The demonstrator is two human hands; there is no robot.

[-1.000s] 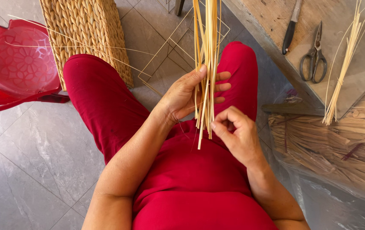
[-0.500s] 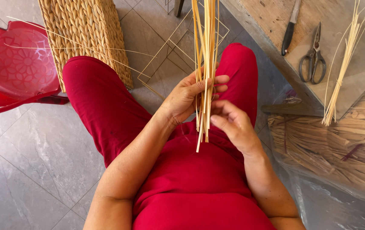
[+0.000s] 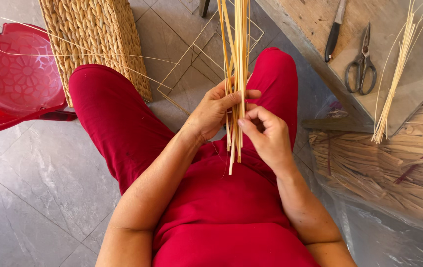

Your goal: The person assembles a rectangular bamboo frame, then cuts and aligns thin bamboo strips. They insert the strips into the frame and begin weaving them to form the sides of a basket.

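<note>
Straw bundle [image 3: 236, 59] stands upright above the lap, gripped by the left hand [image 3: 215, 110]. The right hand [image 3: 265, 134], just right of it, pinches the stalks' lower ends; a second ago it sat nearer, below those tips. Scissors [image 3: 361, 62] and a knife [image 3: 333, 32] lie on the counter [image 3: 315, 20] at far right.

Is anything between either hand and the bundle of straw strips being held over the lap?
Nothing visible. The left hand is closed around the straw bundle, and the right hand pinches strips near its lower end. Scissors, a knife and a second straw bunch lie apart on the board to the right.
</note>
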